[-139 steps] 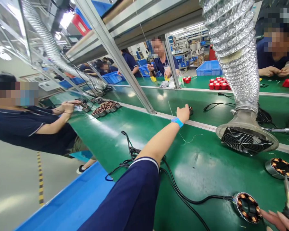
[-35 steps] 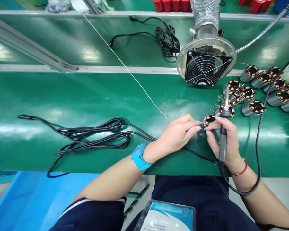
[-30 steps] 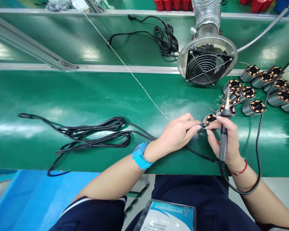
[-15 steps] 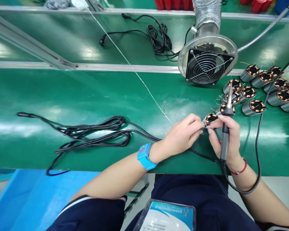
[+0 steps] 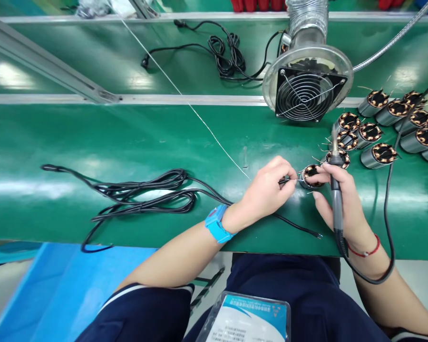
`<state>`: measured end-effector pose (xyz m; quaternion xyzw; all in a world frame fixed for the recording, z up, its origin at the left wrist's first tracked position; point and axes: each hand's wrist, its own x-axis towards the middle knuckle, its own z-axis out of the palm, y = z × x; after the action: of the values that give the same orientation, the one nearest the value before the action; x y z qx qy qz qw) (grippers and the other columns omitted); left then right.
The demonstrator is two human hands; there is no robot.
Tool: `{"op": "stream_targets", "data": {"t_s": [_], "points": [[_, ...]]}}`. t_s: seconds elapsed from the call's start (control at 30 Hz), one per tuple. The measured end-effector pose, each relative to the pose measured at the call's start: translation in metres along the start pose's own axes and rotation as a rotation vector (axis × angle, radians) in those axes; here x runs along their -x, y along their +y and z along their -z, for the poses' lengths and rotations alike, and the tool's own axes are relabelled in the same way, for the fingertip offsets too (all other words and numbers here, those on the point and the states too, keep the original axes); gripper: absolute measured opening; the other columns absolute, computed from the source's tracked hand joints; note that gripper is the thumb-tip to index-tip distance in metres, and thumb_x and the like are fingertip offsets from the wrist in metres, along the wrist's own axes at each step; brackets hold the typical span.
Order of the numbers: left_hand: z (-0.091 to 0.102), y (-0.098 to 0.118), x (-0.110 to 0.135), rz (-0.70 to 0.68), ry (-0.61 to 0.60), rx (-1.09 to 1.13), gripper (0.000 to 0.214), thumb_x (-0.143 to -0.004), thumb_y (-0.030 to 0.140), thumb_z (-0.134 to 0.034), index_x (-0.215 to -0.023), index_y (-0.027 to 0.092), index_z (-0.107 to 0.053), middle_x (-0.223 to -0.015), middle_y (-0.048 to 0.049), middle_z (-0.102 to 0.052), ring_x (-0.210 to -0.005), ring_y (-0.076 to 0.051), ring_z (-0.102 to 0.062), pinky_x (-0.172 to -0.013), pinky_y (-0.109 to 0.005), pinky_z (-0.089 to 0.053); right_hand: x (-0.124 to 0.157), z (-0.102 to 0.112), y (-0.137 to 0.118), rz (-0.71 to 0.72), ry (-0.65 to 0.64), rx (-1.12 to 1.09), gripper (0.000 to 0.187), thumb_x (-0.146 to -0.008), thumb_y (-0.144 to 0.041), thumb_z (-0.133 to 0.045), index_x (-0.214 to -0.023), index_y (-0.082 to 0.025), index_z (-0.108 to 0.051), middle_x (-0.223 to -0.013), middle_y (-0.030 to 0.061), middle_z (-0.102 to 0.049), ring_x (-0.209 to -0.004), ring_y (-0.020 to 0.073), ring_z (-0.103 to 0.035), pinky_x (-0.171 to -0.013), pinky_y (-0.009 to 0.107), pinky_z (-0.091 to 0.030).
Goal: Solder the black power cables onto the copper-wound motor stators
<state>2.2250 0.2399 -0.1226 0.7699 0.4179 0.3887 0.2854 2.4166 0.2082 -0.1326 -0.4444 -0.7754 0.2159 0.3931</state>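
Observation:
My left hand [image 5: 270, 186] is closed in a pinch on the end of a black cable [image 5: 284, 180], whose thin wire points to the nearest stator [image 5: 310, 177]. This stator is a metal cylinder with copper windings, and its top faces me. A soldering iron [image 5: 337, 202] rests in my right hand [image 5: 351, 209], its tip pointing up and away from me. My right fingers reach over the near stator, while the thumb is held apart below. A thin pale strand [image 5: 214, 135], like solder wire, runs from the shelf down to my left hand.
Several more stators [image 5: 378, 156] stand at the right. A round fume hood with a fan grille [image 5: 303, 97] hangs above them. Bundled black cables [image 5: 142, 190] lie at the left, and a coiled cord [image 5: 226, 57] lies behind. The iron's cord [image 5: 387, 228] loops past my right forearm.
My right thumb and fingers have parted from the wire near my left fingertips; the fingers now reach over the stator. The left hand has drawn slightly away from them. The view has shifted a little.

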Motion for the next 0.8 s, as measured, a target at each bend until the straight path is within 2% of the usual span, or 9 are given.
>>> {"op": "stream_targets", "data": {"t_s": [0.1,0.2,0.27,0.43,0.53,0.6,0.67,0.8], "points": [[0.000,0.000,-0.001,0.032,-0.010,0.010,0.017,-0.074,-0.002,-0.053,-0.072,0.014,-0.058,-0.077,0.0000,-0.056,-0.068,-0.008,-0.051,-0.061,-0.020,-0.043,-0.003,-0.002,0.003,0.024,0.035,0.048,0.053,-0.086,-0.020,-0.059,-0.134,-0.028,-0.039,-0.091,0.0001,-0.068,-0.095,0.0228,-0.060,-0.091,0.046,-0.043],[0.001,0.001,-0.002,0.050,-0.007,0.008,0.016,-0.074,-0.001,-0.054,-0.072,0.014,-0.059,-0.077,0.0001,-0.056,-0.068,-0.008,-0.051,-0.061,-0.020,-0.042,-0.010,-0.009,0.004,0.005,0.149,0.131,0.049,-0.086,-0.018,-0.060,-0.130,-0.030,-0.043,-0.083,-0.0019,-0.067,-0.085,0.0218,-0.060,-0.085,0.045,-0.044],[0.001,0.001,-0.002,0.049,0.002,0.002,0.015,-0.075,0.001,-0.054,-0.072,0.015,-0.059,-0.077,0.0001,-0.056,-0.068,-0.009,-0.051,-0.061,-0.021,-0.042,-0.014,-0.013,0.003,-0.033,0.198,0.144,0.048,-0.086,-0.017,-0.059,-0.130,-0.030,-0.044,-0.083,-0.0015,-0.067,-0.084,0.0216,-0.061,-0.084,0.045,-0.045],[0.000,0.005,-0.003,0.065,0.003,-0.014,0.014,-0.075,0.003,-0.055,-0.071,0.015,-0.060,-0.077,-0.0001,-0.056,-0.068,-0.009,-0.050,-0.061,-0.022,-0.042,-0.009,-0.010,-0.002,-0.052,0.207,0.106,0.047,-0.087,-0.022,-0.060,-0.131,-0.029,-0.045,-0.090,0.0008,-0.070,-0.094,0.0242,-0.063,-0.089,0.048,-0.046],[-0.001,0.007,-0.004,0.062,0.004,-0.017,0.014,-0.075,0.003,-0.054,-0.070,0.015,-0.059,-0.077,-0.0002,-0.056,-0.068,-0.009,-0.050,-0.061,-0.022,-0.042,0.005,-0.004,-0.008,-0.101,0.315,0.056,0.042,-0.092,-0.023,-0.055,-0.133,-0.028,-0.048,-0.078,-0.0007,-0.067,-0.080,0.0212,-0.066,-0.083,0.044,-0.051],[-0.003,0.008,-0.004,0.046,0.009,-0.032,0.014,-0.075,0.002,-0.055,-0.070,0.015,-0.059,-0.077,-0.0004,-0.056,-0.068,-0.009,-0.050,-0.061,-0.021,-0.042,0.016,-0.001,-0.011,-0.071,0.395,0.035,0.040,-0.092,-0.023,-0.055,-0.132,-0.026,-0.053,-0.078,0.0000,-0.066,-0.065,0.0170,-0.063,-0.070,0.037,-0.053],[-0.004,0.007,-0.005,0.030,0.020,-0.046,0.015,-0.075,0.001,-0.055,-0.070,0.015,-0.059,-0.076,-0.0006,-0.056,-0.069,-0.009,-0.050,-0.062,-0.021,-0.043,0.028,0.000,-0.013,0.005,0.426,0.035,0.038,-0.090,-0.024,-0.058,-0.128,-0.024,-0.057,-0.084,0.0029,-0.066,-0.064,0.0157,-0.062,-0.062,0.033,-0.052],[-0.004,0.007,-0.005,0.030,0.029,-0.061,0.016,-0.075,0.000,-0.054,-0.070,0.015,-0.058,-0.076,-0.0005,-0.057,-0.070,-0.009,-0.051,-0.062,-0.022,-0.043,0.041,0.000,-0.015,0.113,0.350,0.010,0.035,-0.082,-0.021,-0.065,-0.116,-0.023,-0.060,-0.077,0.0021,-0.060,-0.063,0.0154,-0.055,-0.055,0.031,-0.048]]}}
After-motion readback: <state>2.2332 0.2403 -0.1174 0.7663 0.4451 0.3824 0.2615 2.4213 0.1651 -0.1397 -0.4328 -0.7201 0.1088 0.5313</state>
